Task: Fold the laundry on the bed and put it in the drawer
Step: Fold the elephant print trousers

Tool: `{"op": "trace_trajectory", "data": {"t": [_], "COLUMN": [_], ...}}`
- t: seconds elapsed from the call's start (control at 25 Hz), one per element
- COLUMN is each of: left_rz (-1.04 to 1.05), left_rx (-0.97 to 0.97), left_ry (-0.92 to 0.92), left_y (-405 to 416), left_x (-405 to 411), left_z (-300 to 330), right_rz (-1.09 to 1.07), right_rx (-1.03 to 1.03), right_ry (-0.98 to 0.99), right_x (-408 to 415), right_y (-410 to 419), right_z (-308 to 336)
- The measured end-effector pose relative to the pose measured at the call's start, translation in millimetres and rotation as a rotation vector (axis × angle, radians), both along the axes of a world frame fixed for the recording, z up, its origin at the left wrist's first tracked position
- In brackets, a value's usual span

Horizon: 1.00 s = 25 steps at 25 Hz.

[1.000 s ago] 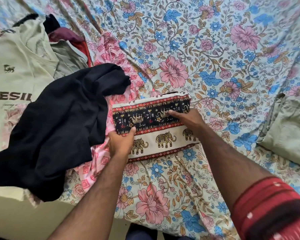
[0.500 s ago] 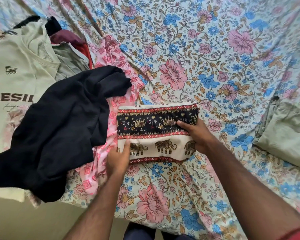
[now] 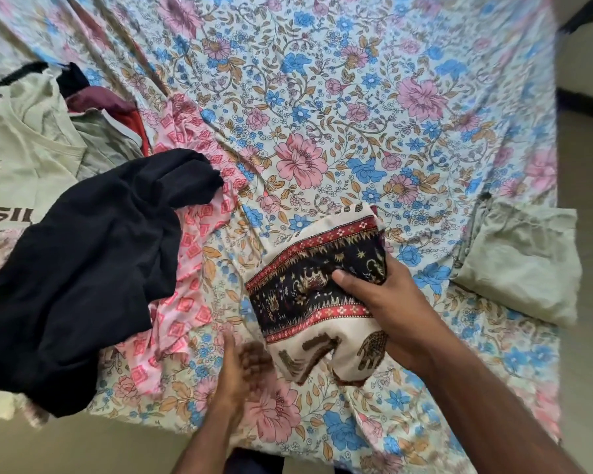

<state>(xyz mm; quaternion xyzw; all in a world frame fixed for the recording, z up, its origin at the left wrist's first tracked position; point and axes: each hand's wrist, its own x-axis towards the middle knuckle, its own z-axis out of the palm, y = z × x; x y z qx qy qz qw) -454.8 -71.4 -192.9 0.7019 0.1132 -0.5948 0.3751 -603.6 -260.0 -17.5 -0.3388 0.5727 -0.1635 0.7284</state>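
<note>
A folded cloth with an elephant print [image 3: 308,289], cream with black and red bands, is lifted off the floral bedsheet [image 3: 322,97]. My right hand [image 3: 387,302] grips its right side, thumb on top, and the bundle tilts toward the right. My left hand [image 3: 237,367] is blurred just left of and below the cloth, fingers loosely out, holding nothing. Unfolded laundry lies at the left: a black garment [image 3: 83,268], a pink patterned garment [image 3: 192,254] and a pale green printed T-shirt [image 3: 18,165].
A folded pale green garment [image 3: 524,265] lies on the bed at the right. Dark red and grey clothes [image 3: 110,111] sit in the pile at the upper left. The bed's near edge runs along the bottom, with floor beyond the right edge.
My right hand has picked the folded elephant cloth up off the bed and swung it rightward. My left hand has let go of it and dropped away. The camera view has shifted right.
</note>
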Motion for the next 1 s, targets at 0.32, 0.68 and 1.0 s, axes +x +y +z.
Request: {"op": "trace_trajectory", "data": {"t": [0.32, 0.68, 1.0], "left_rz": [0.092, -0.365, -0.524], "left_rx": [-0.409, -0.542, -0.518], "left_ry": [0.504, 0.418, 0.086], "left_y": [-118, -231, -320], "left_x": [-68, -219, -279], "left_z": [44, 98, 94], "right_rz": [-0.038, -0.333, -0.28], "right_rx": [-0.06, -0.128, -0.155], "right_ry": [-0.158, 0.046, 0.156], "right_x": [-138, -363, -435], "right_y": [-30, -82, -157], "right_z": [95, 19, -27]}}
